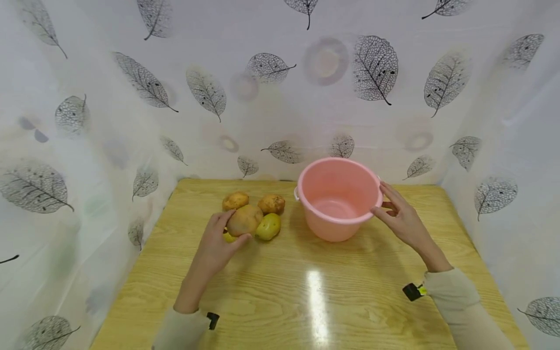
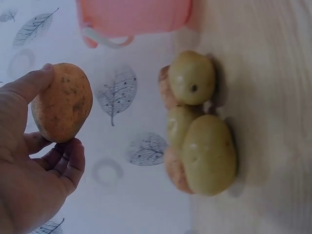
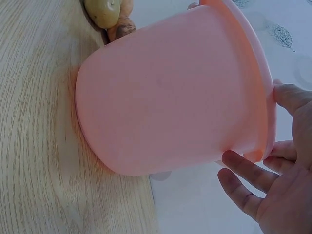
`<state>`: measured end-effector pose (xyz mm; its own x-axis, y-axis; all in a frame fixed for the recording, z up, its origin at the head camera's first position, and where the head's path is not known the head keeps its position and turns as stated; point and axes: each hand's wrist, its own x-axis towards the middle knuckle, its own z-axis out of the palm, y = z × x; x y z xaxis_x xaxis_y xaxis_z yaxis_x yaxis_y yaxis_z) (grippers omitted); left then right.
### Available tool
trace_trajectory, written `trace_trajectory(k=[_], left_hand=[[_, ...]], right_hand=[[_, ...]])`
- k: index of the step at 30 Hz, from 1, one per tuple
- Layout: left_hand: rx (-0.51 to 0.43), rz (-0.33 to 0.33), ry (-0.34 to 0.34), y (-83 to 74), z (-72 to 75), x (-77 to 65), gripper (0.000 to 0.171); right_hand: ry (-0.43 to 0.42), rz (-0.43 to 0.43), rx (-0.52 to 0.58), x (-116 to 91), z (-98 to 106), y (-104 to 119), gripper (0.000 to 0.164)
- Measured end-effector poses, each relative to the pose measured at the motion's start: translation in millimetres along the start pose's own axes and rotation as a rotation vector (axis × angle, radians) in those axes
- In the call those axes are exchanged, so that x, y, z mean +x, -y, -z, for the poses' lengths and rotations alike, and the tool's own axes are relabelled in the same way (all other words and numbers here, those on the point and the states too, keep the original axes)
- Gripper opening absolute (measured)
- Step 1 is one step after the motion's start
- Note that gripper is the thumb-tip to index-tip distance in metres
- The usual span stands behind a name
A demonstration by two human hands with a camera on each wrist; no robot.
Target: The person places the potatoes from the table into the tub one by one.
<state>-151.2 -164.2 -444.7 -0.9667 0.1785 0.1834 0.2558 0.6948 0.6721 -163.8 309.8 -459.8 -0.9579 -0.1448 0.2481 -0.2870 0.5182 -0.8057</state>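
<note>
My left hand [image 1: 220,240] holds a brown potato [image 1: 245,220] between thumb and fingers, raised above the table. In the left wrist view the potato [image 2: 63,102] shows dark specks on its skin. Just beyond and below it lie two more brown potatoes [image 1: 272,203] and several smooth yellow-green pieces [image 1: 268,227], one with a dark spot at its end. A pink bucket [image 1: 339,226] stands upright to their right, its inside bare. My right hand [image 1: 402,221] holds the bucket's right rim, thumb on the near side, fingers around the far side and outer wall.
The wooden table [image 1: 280,296] ends at a white curtain [image 1: 280,112] with leaf prints, which rises behind it and on both sides. A white handle end [image 1: 296,194] sits on the bucket's left rim. Small black devices [image 1: 412,291] are strapped at both wrists.
</note>
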Motion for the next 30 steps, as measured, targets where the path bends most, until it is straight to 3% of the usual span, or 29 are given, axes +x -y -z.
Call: trace_trajectory(k=[9, 18, 30], left_hand=[[0.013, -0.089, -0.060, -15.8, 29.5, 12.0, 0.073], [0.010, -0.097, -0.097, -31.8, 55.7, 18.8, 0.070], [-0.003, -0.080, -0.075, -28.4, 60.2, 22.1, 0.072]], right_hand=[[0.010, -0.005, 0.006, -1.4, 0.3, -0.7, 0.070], [0.017, -0.004, -0.010, -0.9, -0.1, -0.3, 0.071], [0.015, -0.025, 0.003, -0.2, -0.2, 2.4, 0.071]])
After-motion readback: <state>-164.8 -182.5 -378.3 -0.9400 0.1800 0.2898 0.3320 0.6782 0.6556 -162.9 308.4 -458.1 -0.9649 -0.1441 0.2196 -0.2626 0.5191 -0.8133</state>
